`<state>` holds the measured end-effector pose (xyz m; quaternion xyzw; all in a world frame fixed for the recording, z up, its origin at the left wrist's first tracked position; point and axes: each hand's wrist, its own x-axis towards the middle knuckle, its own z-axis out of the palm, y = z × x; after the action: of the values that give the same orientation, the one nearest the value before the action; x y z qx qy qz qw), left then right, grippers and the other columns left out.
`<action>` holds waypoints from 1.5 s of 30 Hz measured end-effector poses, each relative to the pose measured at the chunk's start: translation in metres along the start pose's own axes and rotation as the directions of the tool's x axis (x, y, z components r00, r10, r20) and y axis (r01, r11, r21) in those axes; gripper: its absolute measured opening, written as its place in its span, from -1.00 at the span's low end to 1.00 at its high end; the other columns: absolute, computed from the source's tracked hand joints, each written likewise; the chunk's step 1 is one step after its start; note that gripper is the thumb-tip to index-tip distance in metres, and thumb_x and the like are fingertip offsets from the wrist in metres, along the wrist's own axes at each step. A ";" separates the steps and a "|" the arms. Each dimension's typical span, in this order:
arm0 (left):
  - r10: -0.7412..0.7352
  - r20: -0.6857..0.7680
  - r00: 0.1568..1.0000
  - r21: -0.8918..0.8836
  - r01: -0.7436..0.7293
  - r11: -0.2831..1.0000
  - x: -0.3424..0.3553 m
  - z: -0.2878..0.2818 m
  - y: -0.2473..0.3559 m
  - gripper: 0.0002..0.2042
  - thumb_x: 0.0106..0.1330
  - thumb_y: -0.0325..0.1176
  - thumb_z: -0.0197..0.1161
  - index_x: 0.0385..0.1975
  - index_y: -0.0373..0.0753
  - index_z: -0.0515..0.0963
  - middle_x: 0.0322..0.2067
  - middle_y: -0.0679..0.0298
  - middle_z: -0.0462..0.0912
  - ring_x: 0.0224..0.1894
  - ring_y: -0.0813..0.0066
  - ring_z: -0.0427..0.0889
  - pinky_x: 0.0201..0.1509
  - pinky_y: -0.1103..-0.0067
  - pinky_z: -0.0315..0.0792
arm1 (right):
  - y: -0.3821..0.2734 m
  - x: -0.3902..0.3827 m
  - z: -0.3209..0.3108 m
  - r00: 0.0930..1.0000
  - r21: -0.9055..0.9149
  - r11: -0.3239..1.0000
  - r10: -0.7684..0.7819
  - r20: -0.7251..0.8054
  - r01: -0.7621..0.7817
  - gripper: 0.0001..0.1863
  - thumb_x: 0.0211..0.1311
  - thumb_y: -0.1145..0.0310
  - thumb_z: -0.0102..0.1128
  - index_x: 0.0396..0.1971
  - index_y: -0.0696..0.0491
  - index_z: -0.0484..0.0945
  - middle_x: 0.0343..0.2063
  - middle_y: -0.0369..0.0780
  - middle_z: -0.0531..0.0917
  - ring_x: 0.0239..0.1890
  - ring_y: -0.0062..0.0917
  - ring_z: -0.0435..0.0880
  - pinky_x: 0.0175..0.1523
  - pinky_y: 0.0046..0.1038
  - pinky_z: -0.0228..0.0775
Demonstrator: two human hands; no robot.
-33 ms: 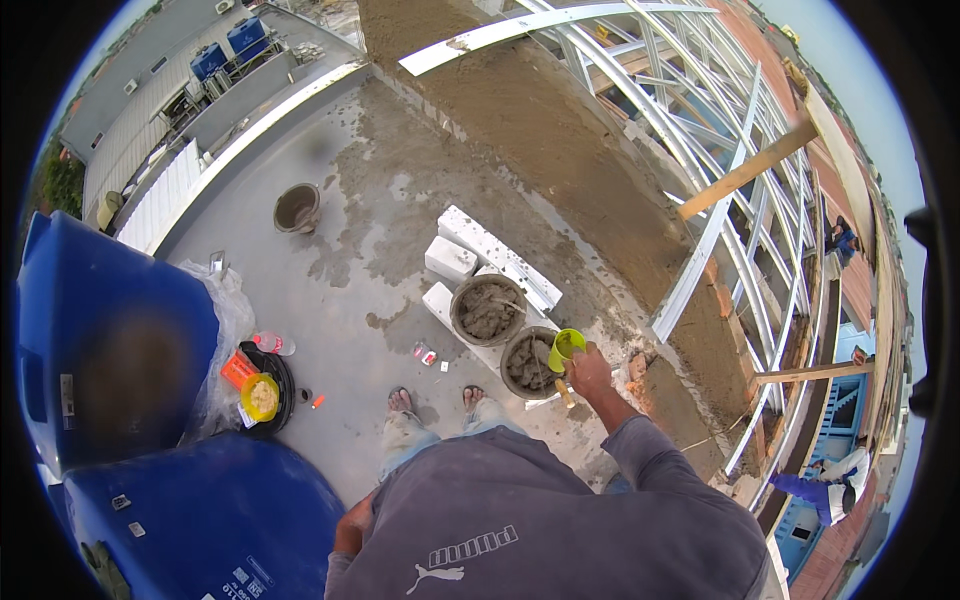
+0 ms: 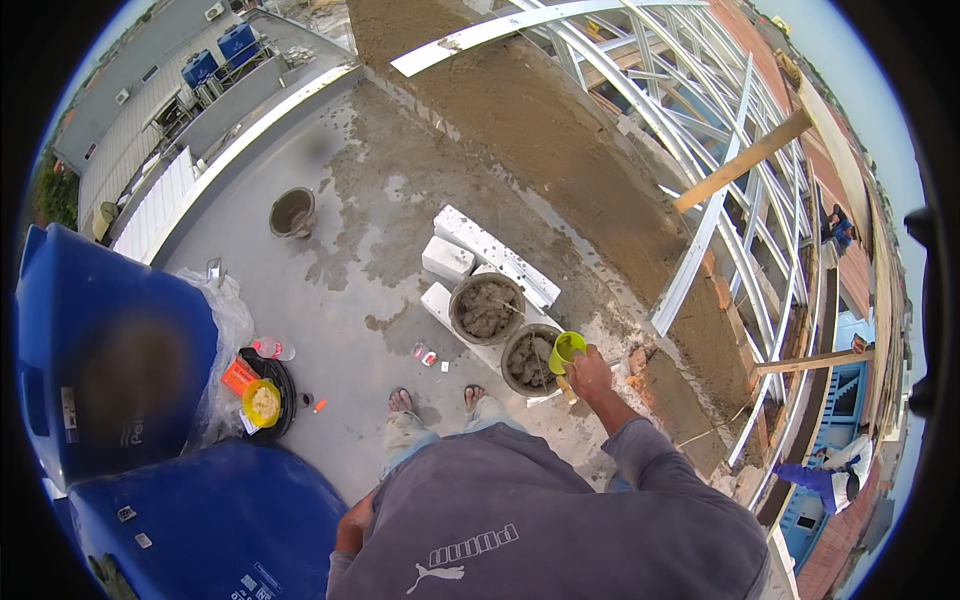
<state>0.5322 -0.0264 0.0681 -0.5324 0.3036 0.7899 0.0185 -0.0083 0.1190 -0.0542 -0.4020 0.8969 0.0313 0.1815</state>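
Note:
My right hand (image 2: pixel 588 371) is closed on a yellow-green plastic dipper (image 2: pixel 566 346), holding it over the right rim of a bucket of grey mortar (image 2: pixel 528 362). Some grey stuff shows inside the dipper. Just below it, a wooden tool handle (image 2: pixel 568 389) sticks out past the bucket's edge; the rest of that tool is hidden. A second mortar bucket (image 2: pixel 487 308) stands against the first, up and to the left, with a thin handle across it. Low beside my body is my left hand (image 2: pixel 354 525), its fingers mostly hidden by my shirt.
White blocks (image 2: pixel 497 256) lie beside the buckets. A third bucket (image 2: pixel 293 213) stands farther off. At left are large blue tanks (image 2: pixel 200 520), a yellow bowl (image 2: pixel 262 402) and a bottle (image 2: pixel 273 348). Metal roof trusses (image 2: pixel 690 270) rise beyond the plastered wall (image 2: pixel 540 130); another person (image 2: pixel 835 480) is at far right.
The whole view has shifted slightly. My right hand keeps hold of the dipper at the bucket's rim, almost unmoved.

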 end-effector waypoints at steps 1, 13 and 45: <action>0.001 0.014 1.000 0.023 -0.002 1.000 0.003 -0.011 0.011 -0.51 0.28 -0.20 0.32 0.17 -0.28 0.53 0.16 0.23 0.60 0.12 0.38 0.59 0.21 0.49 0.44 | -0.003 -0.012 0.008 0.999 0.027 0.999 0.042 -0.007 -0.041 -0.61 0.27 0.04 0.25 -0.13 0.06 0.67 -0.05 0.00 0.55 -0.02 -0.12 0.64 0.02 -0.15 0.56; -0.053 0.224 0.973 0.367 -0.034 0.930 0.032 -0.103 0.132 -0.52 0.29 -0.27 0.30 0.19 -0.31 0.51 0.14 0.21 0.61 0.11 0.40 0.59 0.21 0.51 0.44 | -0.060 -0.110 0.037 0.835 -0.217 0.946 0.315 0.451 -0.240 -0.59 0.35 0.12 0.03 0.03 0.00 0.64 0.04 -0.10 0.68 0.16 -0.27 0.62 0.13 -0.22 0.54; -0.223 0.384 0.896 0.501 0.001 0.865 0.006 -0.124 0.166 -0.53 0.30 -0.48 0.24 0.24 -0.37 0.47 0.11 0.15 0.63 0.09 0.43 0.60 0.19 0.56 0.45 | -0.148 0.002 -0.001 0.971 -0.255 0.961 0.154 0.184 -0.105 -0.68 0.23 0.23 0.16 -0.09 -0.01 0.74 -0.03 -0.06 0.68 0.08 -0.26 0.67 0.00 -0.21 0.59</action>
<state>0.5748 -0.2251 0.1086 -0.3400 0.4491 0.7824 0.2657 0.0986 0.0177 -0.0408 -0.3561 0.8876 0.1936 0.2186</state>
